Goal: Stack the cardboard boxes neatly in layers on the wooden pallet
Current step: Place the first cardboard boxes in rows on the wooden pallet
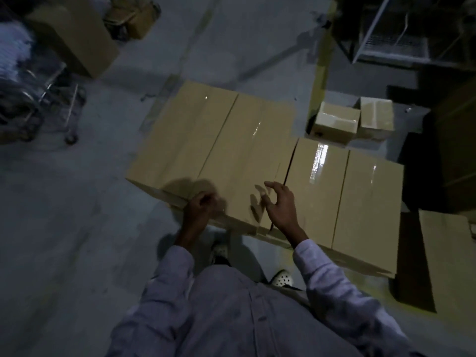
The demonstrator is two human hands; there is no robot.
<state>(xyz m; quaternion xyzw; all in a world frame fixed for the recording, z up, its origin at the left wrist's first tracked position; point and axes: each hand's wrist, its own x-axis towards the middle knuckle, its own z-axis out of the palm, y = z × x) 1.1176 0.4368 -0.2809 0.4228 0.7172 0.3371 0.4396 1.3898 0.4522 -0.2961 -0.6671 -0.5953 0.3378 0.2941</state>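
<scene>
Cardboard boxes (pixel 231 140), smooth, flat-topped, glossy-taped; right hand (pixel 279 204) grip released above, left hand (pixel 199 206) curled at edge, grip unclear.

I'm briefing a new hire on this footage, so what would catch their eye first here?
The row of tan cardboard boxes fills the middle, tape glinting on their tops. The person's left hand sits curled at their near edge, while the right hand hovers loosely open beside it. Two small boxes sit on the floor beyond, to the right.

Four taped boxes (pixel 180 135) in the top layer, two small boxes (pixel 334 122) beyond, two hands (pixel 198 207), two shoes (pixel 282 278).
</scene>
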